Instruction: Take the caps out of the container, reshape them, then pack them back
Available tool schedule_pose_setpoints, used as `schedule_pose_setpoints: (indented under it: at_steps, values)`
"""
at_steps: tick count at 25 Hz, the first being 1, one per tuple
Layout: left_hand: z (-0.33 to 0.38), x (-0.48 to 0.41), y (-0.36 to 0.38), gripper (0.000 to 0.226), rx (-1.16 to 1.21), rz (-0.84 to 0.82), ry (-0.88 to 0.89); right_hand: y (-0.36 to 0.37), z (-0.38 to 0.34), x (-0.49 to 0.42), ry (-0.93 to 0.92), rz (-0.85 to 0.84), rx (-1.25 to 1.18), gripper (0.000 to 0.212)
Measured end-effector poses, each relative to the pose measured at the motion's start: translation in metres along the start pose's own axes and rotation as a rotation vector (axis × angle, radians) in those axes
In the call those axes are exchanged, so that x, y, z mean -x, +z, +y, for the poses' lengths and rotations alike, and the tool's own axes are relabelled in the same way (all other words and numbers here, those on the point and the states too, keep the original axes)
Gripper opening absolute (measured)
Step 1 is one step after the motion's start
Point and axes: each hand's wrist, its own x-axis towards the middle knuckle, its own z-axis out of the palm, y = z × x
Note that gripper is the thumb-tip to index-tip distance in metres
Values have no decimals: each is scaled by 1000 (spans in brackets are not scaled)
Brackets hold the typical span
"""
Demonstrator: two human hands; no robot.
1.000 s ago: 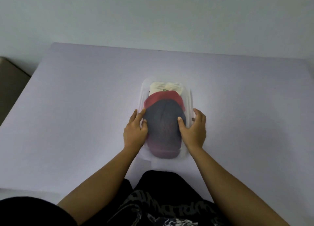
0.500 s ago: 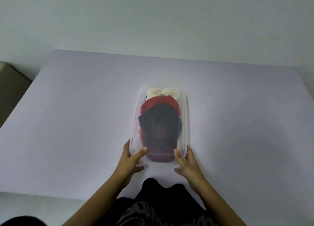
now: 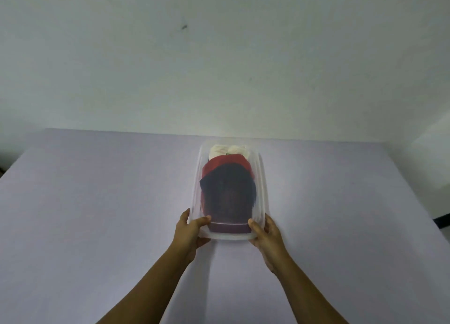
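A clear plastic container (image 3: 261,177) sits lengthwise on the pale purple table (image 3: 97,214). Inside it lie three stacked caps: a dark navy cap (image 3: 229,194) with a maroon brim nearest me, a red cap (image 3: 219,164) behind it, and a cream cap (image 3: 227,150) at the far end. My left hand (image 3: 192,231) grips the container's near left corner, thumb over the rim. My right hand (image 3: 266,233) grips the near right corner the same way. Both arms are stretched forward.
A plain white wall (image 3: 219,55) rises behind the table's far edge. A dark object (image 3: 444,222) shows past the table's right edge. Bare tabletop lies on both sides of the container.
My hands left the navy cap and slid back to the container's near corners. The container has moved away from me toward the wall, and the view has tilted up.
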Motion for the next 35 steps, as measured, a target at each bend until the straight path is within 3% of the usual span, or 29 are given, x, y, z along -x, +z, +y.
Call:
schedule_pose_setpoints:
  at_steps: [12,19,22,24,27,31,35]
  values:
    - [37,-65,43,67,-8,-13,18,-6,-32,-82,-16,-71,64,65]
    - [42,-74,45,67,-168,-31,75,-7,-41,-90,16,-90,149,76]
    - [41,-70,48,75,-515,74,181,0,-56,-69,-137,32,450,76]
    - [38,-54,50,77,-810,197,393,6,-66,-50,-321,117,657,72]
    - [27,-31,42,70,-1066,184,647,11,-68,-23,-465,80,805,62]
    - [29,-9,30,64,-1335,45,734,9,-67,4,-441,13,1057,63]
    - [52,16,35,62,-1487,46,758,19,-96,25,-416,53,1154,63]
